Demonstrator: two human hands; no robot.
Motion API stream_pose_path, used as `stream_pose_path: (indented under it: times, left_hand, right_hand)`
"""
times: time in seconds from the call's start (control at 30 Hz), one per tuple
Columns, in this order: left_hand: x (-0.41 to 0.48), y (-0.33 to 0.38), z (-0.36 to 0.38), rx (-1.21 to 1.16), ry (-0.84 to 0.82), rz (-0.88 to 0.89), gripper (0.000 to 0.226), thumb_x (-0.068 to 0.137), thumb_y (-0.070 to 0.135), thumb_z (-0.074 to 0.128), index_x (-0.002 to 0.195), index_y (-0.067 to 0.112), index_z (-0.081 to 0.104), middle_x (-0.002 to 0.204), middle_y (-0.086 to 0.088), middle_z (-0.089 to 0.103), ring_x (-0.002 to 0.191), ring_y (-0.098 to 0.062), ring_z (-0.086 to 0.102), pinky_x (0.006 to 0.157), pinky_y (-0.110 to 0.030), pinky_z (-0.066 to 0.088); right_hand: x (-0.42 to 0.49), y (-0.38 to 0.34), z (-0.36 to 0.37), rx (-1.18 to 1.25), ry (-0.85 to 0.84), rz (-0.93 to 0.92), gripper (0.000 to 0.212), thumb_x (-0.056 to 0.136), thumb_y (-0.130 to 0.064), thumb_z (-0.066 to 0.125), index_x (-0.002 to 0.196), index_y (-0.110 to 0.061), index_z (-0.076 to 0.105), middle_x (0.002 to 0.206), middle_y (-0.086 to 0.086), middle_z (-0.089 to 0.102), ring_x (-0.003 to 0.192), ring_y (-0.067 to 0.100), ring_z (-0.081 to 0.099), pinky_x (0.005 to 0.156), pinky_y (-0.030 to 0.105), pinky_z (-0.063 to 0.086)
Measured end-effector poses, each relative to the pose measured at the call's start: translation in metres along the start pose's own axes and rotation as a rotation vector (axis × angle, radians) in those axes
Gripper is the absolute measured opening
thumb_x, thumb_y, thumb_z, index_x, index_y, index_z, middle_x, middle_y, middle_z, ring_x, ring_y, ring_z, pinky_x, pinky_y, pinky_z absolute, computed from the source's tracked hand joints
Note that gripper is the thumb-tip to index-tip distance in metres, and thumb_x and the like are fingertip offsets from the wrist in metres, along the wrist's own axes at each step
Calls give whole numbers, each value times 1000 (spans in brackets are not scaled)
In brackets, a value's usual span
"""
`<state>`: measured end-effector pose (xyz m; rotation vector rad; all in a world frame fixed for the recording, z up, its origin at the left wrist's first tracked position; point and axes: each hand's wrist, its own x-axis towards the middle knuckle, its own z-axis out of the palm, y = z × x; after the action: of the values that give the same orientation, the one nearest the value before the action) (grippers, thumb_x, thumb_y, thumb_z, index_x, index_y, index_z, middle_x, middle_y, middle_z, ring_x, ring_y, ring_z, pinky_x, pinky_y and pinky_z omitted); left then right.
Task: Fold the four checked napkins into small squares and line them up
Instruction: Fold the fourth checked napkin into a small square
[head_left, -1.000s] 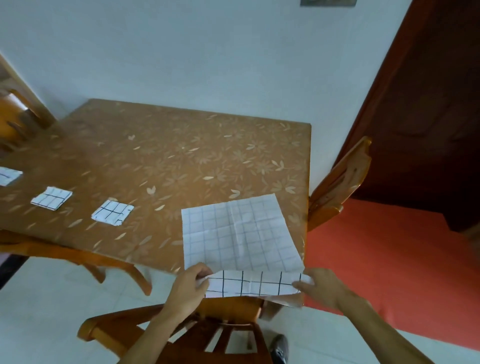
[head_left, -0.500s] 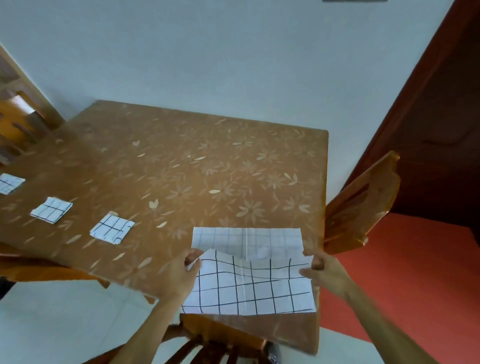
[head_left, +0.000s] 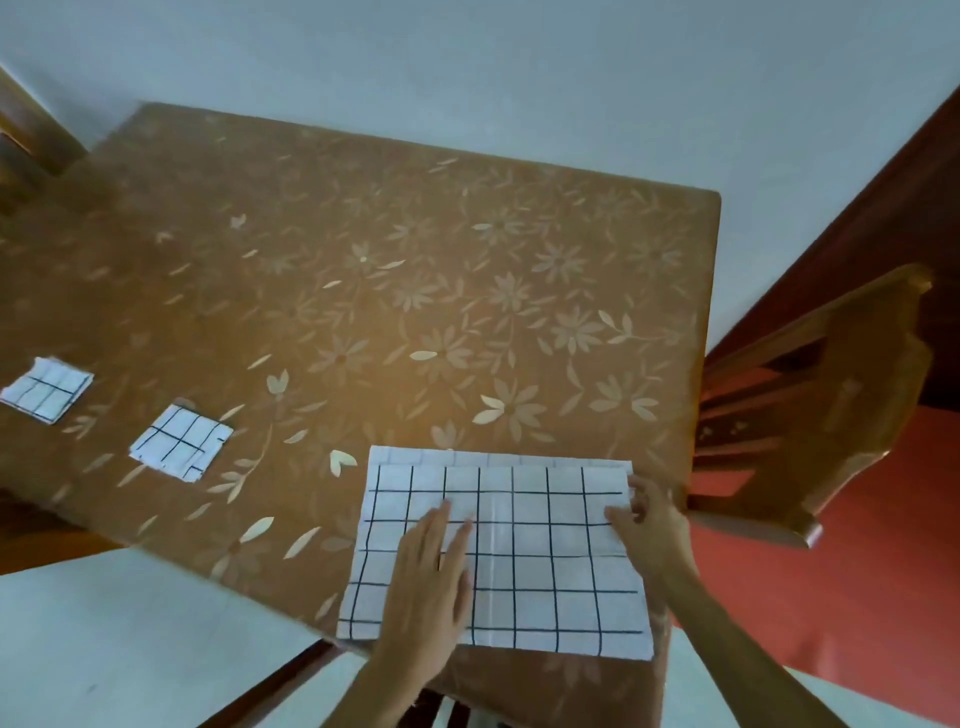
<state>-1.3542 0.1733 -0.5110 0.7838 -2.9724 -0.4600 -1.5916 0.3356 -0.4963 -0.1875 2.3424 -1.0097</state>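
Observation:
A white napkin with a black check (head_left: 540, 566) lies folded in half at the near right corner of the brown flowered table (head_left: 395, 291). My left hand (head_left: 428, 582) rests flat on its left half, fingers stretched out. At the napkin's right edge my right hand (head_left: 647, 525) touches the cloth with bent fingers, near the far right corner. Two napkins folded into small squares lie to the left: one (head_left: 179, 441) nearer, one (head_left: 47, 388) at the left border of the view.
A wooden chair (head_left: 810, 415) stands tilted at the table's right side, over a red floor (head_left: 857, 571). Another chair back (head_left: 452, 712) shows below the near table edge. A white wall runs behind the table.
The near half of the napkin has been folded over onto the far half. My left hand let go of the corner and now lies flat on the cloth.

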Motion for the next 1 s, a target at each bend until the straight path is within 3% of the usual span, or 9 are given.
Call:
stream_pose_path:
  times: [0.13, 0.23, 0.33, 0.4, 0.47, 0.6, 0.7, 0.87, 1.0]
  left_hand:
    - [-7, 6, 13, 19, -113, -7, 53, 99, 37, 31, 150, 23, 36, 161, -9, 26, 146, -27, 31, 113, -48, 39]
    - [-4, 2, 20, 50, -197, -24, 55, 100, 40, 30, 152, 23, 34, 162, -9, 24, 147, -28, 29, 110, -50, 41]
    - [-4, -2, 26, 89, -228, -50, 58, 101, 44, 29, 155, 22, 28, 164, -10, 20, 149, -29, 26, 114, -49, 35]
    - [-3, -2, 28, 104, -222, -41, 60, 102, 44, 29, 157, 22, 21, 165, -9, 14, 151, -29, 20, 116, -46, 25]
    - [-1, 0, 28, 122, -237, -48, 60, 102, 43, 26, 157, 21, 17, 165, -10, 12, 151, -29, 18, 115, -46, 21]
    - [0, 2, 28, 159, -266, -67, 60, 104, 44, 11, 156, 18, 25, 164, -12, 19, 149, -32, 23, 113, -50, 22]
    - [-3, 3, 29, 145, -265, -102, 61, 103, 47, 12, 154, 18, 31, 162, -14, 23, 148, -33, 25, 113, -52, 24]
    - [-9, -2, 34, 110, -245, -100, 63, 102, 53, 19, 156, 21, 24, 165, -10, 12, 151, -31, 19, 114, -58, 26]
    - [-10, -19, 28, 192, -246, -202, 83, 89, 76, 33, 157, 32, 13, 166, -8, 5, 153, -31, 8, 115, -67, 10]
  right_hand:
    - [4, 6, 2, -6, 80, -43, 35, 92, -15, 60, 126, -21, 55, 103, 3, 69, 80, 18, 64, 76, 39, 56]
    - [3, 10, 4, -107, 144, -245, 54, 92, -17, 63, 142, -22, 44, 136, -2, 56, 116, 17, 55, 97, 38, 48]
    - [-11, 10, 12, -423, 257, -467, 59, 92, -24, 61, 146, -16, 39, 153, 7, 39, 136, 27, 40, 111, 50, 37]
    - [-28, 13, 31, -583, 224, -638, 53, 93, -28, 56, 143, -17, 43, 156, 11, 35, 140, 29, 39, 114, 51, 34]
    - [-47, 25, 63, -674, 82, -730, 55, 90, -30, 60, 142, -19, 45, 159, 11, 31, 144, 28, 35, 114, 48, 37]
    - [-62, 53, 112, -785, -73, -756, 51, 100, -36, 32, 145, -16, 42, 162, 12, 19, 150, 28, 13, 118, 42, 11]
    - [-61, 55, 112, -836, -129, -738, 57, 105, -39, 11, 149, -14, 37, 162, 14, 23, 150, 30, 12, 116, 44, 15]
    - [-57, 53, 105, -856, -202, -721, 60, 104, -47, 13, 152, -17, 32, 162, 13, 24, 149, 28, 22, 112, 45, 23]
    - [-59, 58, 100, -831, -177, -693, 67, 102, -55, 20, 154, -14, 29, 163, 12, 22, 149, 28, 25, 114, 45, 22]
